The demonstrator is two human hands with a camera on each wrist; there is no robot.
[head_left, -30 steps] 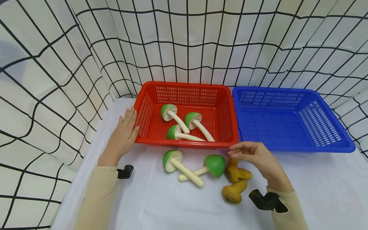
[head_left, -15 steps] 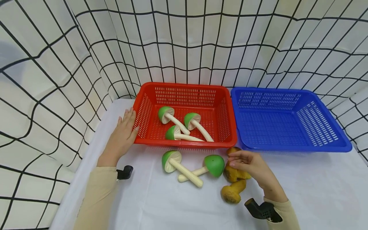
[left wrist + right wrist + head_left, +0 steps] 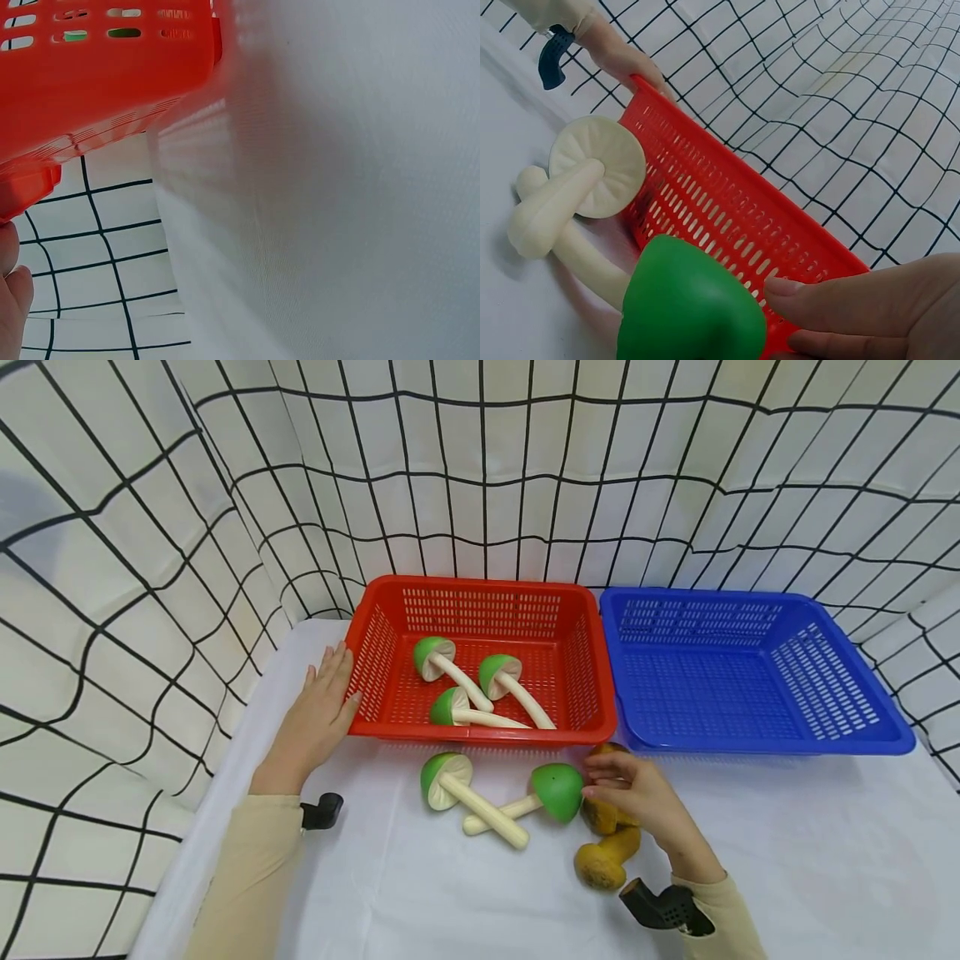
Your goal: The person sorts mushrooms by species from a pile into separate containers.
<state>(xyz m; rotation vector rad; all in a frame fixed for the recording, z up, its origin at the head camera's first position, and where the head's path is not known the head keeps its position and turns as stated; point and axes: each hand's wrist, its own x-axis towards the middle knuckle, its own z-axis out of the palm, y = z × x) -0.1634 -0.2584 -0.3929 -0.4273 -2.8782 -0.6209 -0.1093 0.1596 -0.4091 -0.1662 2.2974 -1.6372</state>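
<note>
My left hand (image 3: 309, 722) rests with straight fingers against the left side of the red basket (image 3: 487, 735). In that basket lie three green-capped toy mushrooms (image 3: 501, 672). Two more stand out in front of it on the cloth: one green-capped mushroom (image 3: 442, 781) has its pale stem crossed over the stem of another mushroom (image 3: 557, 792). Beside this second cap hovers my right hand (image 3: 645, 802), fingers loosely bent, holding nothing. It partly hides brownish-yellow mushrooms (image 3: 598, 817) beneath it; another brownish mushroom (image 3: 600, 866) lies nearer me. In the right wrist view the green cap (image 3: 694, 304) is close to my thumb.
A blue basket (image 3: 765, 747) sits right of the red one, against it. Black netting (image 3: 487, 485) over white sheeting rises behind and to the left. White cloth (image 3: 450, 910) covers the table.
My right hand has moved left and slightly down from the red basket's front right corner, toward the nearest green cap. My left hand has stayed at the basket's side.
</note>
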